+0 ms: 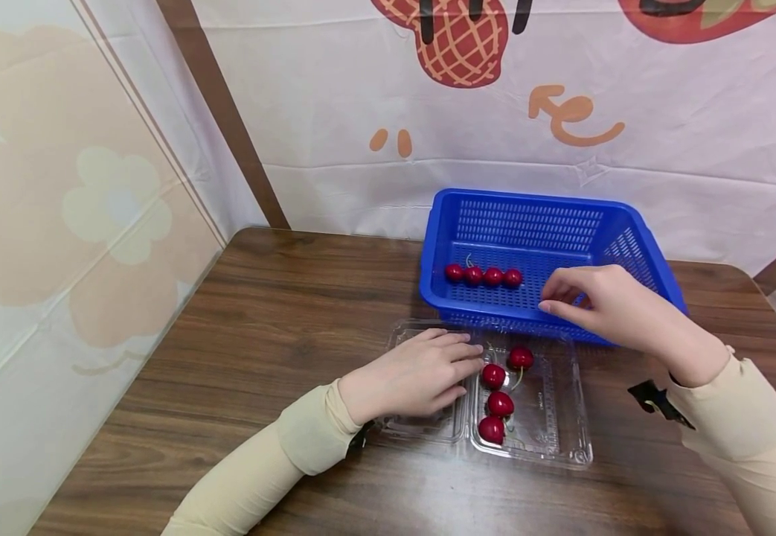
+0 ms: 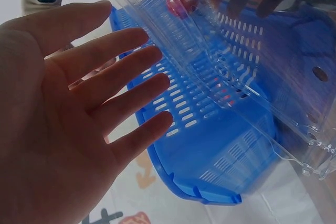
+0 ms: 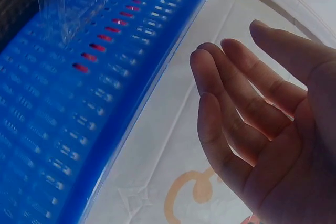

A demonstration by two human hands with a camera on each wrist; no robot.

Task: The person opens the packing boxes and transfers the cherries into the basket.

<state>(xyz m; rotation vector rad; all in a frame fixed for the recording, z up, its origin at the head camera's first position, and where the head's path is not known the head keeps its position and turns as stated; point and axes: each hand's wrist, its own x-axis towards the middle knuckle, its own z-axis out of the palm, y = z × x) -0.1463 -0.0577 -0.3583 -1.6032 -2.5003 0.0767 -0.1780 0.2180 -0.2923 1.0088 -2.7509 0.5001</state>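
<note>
A clear plastic clamshell box (image 1: 565, 417) lies opened out on the table. Several dark red cherries (image 1: 500, 404) form a rough column along the left side of its right half. My left hand (image 1: 421, 372) is spread over the left half, fingers nearly straight and fingertips near the middle fold. The left wrist view shows that palm (image 2: 68, 108) with nothing in it. Above the front right of a blue basket (image 1: 521, 197) hovers my right hand (image 1: 602, 305), fingers loosely bent and thumb apart. In the right wrist view this hand (image 3: 252, 114) holds nothing.
A short row of several cherries (image 1: 492, 277) sits at the left of the basket floor. The wooden table (image 1: 280, 313) reaches back to a printed cloth backdrop (image 1: 321, 186). The basket stands directly behind the box.
</note>
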